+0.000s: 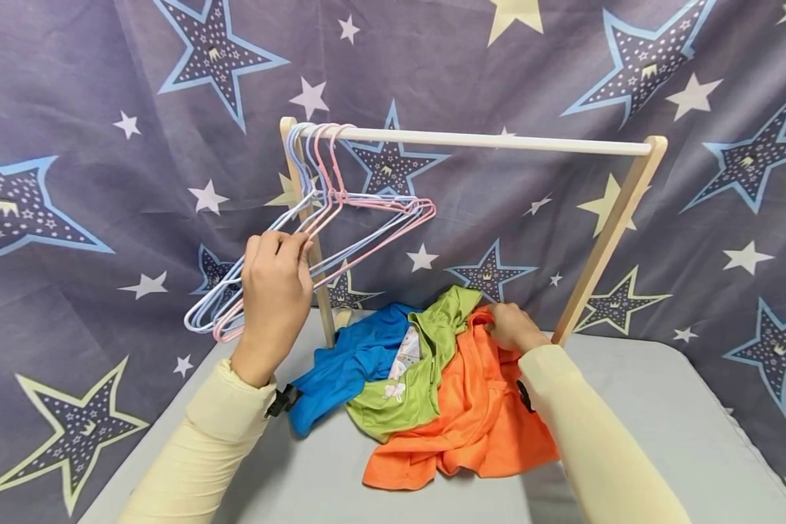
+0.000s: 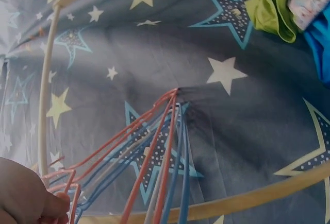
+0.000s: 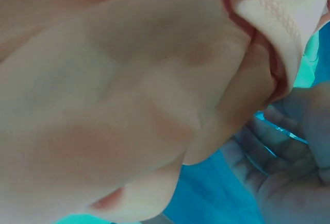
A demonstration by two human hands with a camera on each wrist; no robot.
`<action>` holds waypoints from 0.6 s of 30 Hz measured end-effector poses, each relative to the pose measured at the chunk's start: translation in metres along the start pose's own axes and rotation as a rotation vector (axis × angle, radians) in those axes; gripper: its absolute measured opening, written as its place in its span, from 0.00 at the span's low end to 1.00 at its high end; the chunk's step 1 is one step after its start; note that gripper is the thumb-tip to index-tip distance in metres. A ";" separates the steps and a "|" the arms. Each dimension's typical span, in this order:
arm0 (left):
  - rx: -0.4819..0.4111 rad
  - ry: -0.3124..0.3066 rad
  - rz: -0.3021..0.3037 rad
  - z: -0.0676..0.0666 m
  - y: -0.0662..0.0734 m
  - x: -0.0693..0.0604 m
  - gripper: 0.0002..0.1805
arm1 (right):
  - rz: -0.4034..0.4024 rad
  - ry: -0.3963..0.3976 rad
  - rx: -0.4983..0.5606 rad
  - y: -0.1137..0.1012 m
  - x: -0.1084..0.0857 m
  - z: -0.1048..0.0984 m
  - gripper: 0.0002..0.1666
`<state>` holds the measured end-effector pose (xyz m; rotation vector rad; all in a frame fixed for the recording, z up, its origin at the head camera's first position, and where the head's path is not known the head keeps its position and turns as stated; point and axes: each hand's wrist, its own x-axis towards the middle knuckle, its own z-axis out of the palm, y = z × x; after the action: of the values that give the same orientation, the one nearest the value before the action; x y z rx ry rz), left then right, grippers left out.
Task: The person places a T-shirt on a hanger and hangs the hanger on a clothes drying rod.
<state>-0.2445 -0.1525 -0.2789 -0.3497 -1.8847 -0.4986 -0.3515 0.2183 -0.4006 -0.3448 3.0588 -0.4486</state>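
Several pale blue and pink wire hangers [image 1: 367,251] hang by their hooks at the left end of the rack's rail. My left hand [image 1: 277,291] is raised to them, fingers curled over the sloping arm of a pink hanger [image 2: 72,175]. On the grey surface lies a heap of clothes: a blue garment [image 1: 360,364], a green one [image 1: 399,411] with a small pale print, and an orange shirt [image 1: 471,415]. My right hand [image 1: 514,327] is at the top edge of the orange shirt. Thumb and index finger pinch its stitched edge [image 3: 289,33] in the right wrist view.
The rack has a white rail [image 1: 485,140] on wooden legs, with its right leg [image 1: 609,240] close to my right hand. A dark star-patterned cloth [image 1: 485,80] hangs behind. The grey padded surface [image 1: 655,422] extends to the right of the clothes.
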 end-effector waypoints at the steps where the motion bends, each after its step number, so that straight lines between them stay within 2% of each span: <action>1: -0.017 -0.001 -0.015 0.000 0.000 0.001 0.10 | 0.004 -0.003 0.006 -0.001 0.001 0.000 0.16; 7: -0.077 0.008 -0.070 0.002 0.002 0.005 0.08 | 0.028 -0.014 0.022 -0.002 0.004 0.004 0.08; 18: -0.120 0.014 -0.086 0.007 0.005 0.008 0.08 | 0.049 0.053 0.105 0.003 0.004 0.010 0.11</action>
<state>-0.2505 -0.1445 -0.2731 -0.3441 -1.8669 -0.6724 -0.3557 0.2169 -0.4113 -0.2579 3.0714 -0.6225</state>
